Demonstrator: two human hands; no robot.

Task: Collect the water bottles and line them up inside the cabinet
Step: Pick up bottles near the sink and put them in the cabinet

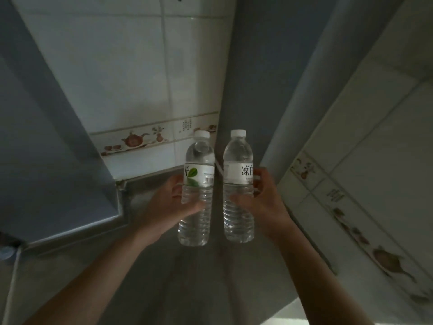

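Two clear water bottles with white caps are held upright side by side in front of me. My left hand [171, 205] grips the left bottle [198, 221] around its middle; its white label shows a green leaf. My right hand [262, 202] grips the right bottle [237, 221] around its middle; its white label carries black characters. The bottles are a small gap apart and hang above a grey surface [187, 277]. A grey cabinet [54, 160] juts in at the left.
White wall tiles with a teapot-pattern border strip [140, 139] run behind the bottles. A grey vertical panel [257, 78] rises behind the right bottle. More patterned tiles [363, 207] cover the right wall. A bluish round object [7, 252] sits at the far left edge.
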